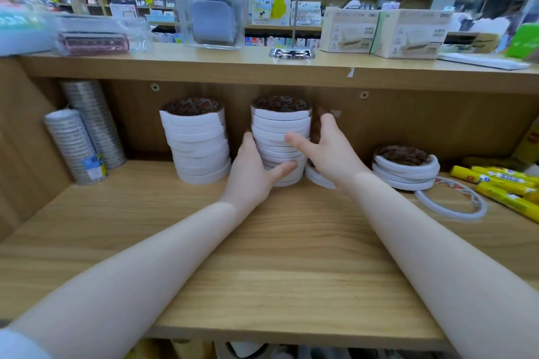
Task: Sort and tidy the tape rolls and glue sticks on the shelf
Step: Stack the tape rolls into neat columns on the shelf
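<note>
Both hands bracket the middle stack of tape rolls (280, 137) at the back of the shelf (262, 256). The left hand (253, 175) lies against the stack's left flank, fingers straight, thumb reaching across the lower front. The right hand (326, 148) stands at its right side, fingers spread and straight, thumb touching the front; neither grip is clenched around anything, both are released and flat.

The step in hand looks like squaring this column. To do it well, press evenly from both sides with flat palms, low and high together, so the shifted rolls slide into line without the top tipping backward or toward the neighbouring stack (198, 143) on the left.

The rolls are white-edged with brown printed cores, stacked flat; several in the middle sit slightly offset. One loose roll (318, 178) leans at the foot of the column on the right. Farther right stands a short stack (405, 167), with a single thin roll (450, 198) lying flat just in front of it, and yellow glue sticks (501, 183) lie scattered at the right end, not yet sorted.
</note>
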Demonstrator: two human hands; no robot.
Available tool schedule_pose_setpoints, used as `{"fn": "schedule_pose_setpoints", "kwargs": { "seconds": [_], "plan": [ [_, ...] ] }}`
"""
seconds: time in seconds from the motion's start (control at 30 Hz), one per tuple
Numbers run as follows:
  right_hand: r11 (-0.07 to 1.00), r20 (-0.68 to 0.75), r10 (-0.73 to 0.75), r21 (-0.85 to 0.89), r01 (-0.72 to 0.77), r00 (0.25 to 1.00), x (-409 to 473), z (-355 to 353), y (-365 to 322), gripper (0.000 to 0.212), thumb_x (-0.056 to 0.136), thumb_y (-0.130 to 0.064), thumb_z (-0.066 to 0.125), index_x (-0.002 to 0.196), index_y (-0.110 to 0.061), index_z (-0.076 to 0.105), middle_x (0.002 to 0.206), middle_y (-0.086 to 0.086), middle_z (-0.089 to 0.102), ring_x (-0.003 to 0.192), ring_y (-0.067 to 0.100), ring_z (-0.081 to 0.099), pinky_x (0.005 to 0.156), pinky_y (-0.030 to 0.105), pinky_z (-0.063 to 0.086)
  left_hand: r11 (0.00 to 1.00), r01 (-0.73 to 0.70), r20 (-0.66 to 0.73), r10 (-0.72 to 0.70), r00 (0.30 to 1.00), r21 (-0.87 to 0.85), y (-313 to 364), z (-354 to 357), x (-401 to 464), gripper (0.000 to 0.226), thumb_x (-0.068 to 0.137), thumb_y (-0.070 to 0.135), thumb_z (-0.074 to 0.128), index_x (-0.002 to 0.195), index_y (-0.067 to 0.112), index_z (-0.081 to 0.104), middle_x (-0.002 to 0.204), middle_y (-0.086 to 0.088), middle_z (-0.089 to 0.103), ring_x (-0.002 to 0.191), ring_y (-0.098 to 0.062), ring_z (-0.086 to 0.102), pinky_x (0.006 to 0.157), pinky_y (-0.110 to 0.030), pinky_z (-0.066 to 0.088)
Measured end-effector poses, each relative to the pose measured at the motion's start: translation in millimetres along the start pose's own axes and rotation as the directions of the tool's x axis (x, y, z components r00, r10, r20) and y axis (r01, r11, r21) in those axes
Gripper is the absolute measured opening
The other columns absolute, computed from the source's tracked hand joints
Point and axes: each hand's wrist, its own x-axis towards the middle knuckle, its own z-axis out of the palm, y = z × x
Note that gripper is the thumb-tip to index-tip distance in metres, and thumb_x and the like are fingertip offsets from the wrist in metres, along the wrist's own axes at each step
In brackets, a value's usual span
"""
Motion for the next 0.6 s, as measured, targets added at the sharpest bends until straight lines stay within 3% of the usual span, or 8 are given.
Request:
{"fn": "schedule_pose_setpoints", "kwargs": {
  "seconds": [0.1, 0.23, 0.4, 0.6],
  "plan": [
    [0.997, 0.045, -0.046, -0.065, 0.049, 0.998, 3.9, -1.7, -3.1, 0.047, 0.086, -0.034, 0.064, 0.119, -0.016, 0.035, 0.115, -0.003, 0.053, 0.108, 0.013, 0.052, 0.087, 0.029, 0.046, 1.0, -0.008, -0.024, 0.008, 1.0, 0.002, 0.4, 1.5, 1.8, 0.062, 0.071, 0.038, 0.077, 0.118, 0.017, 0.043, 0.121, 0.005, 0.055, 0.106, -0.003, 0.049, 0.082, -0.015, 0.036],
    [0.958, 0.05, -0.169, -0.225, 0.176, 0.984, 4.2, -5.6, -4.4, 0.067, 0.087, -0.037, 0.06, 0.14, -0.024, 0.021, 0.126, 0.006, 0.045, 0.117, 0.017, 0.044, 0.095, 0.03, 0.039, 0.999, -0.034, -0.023, 0.035, 0.999, 0.028, -0.8, 3.0, 2.4, 0.063, 0.073, 0.04, 0.074, 0.122, 0.017, 0.043, 0.123, 0.004, 0.054, 0.111, -0.007, 0.05, 0.084, -0.019, 0.037],
    [0.907, 0.01, -0.203, -0.375, 0.192, 0.979, 4.1, -4.9, -13.1, 0.049, 0.09, -0.043, 0.053, 0.132, -0.022, 0.041, 0.117, 0.007, 0.043, 0.106, 0.016, 0.042, 0.084, 0.023, 0.031, 0.999, -0.021, -0.023, 0.021, 1.0, 0.029, -1.3, 4.2, 2.7, 0.063, 0.074, 0.041, 0.072, 0.123, 0.017, 0.042, 0.122, 0.004, 0.053, 0.112, -0.009, 0.049, 0.085, -0.02, 0.036],
    [0.929, 0.001, -0.16, -0.338, 0.151, 0.987, 6.1, -10.0, -17.6, 0.05, 0.087, -0.042, 0.06, 0.125, -0.014, 0.043, 0.105, -0.001, 0.051, 0.091, 0.013, 0.048, 0.061, 0.017, 0.034, 0.999, -0.025, -0.012, 0.026, 1.0, 0.029, -3.8, 4.1, 4.2, 0.059, 0.076, 0.04, 0.071, 0.121, 0.017, 0.043, 0.119, 0.003, 0.054, 0.111, -0.011, 0.051, 0.088, -0.024, 0.041]
  ]
}}
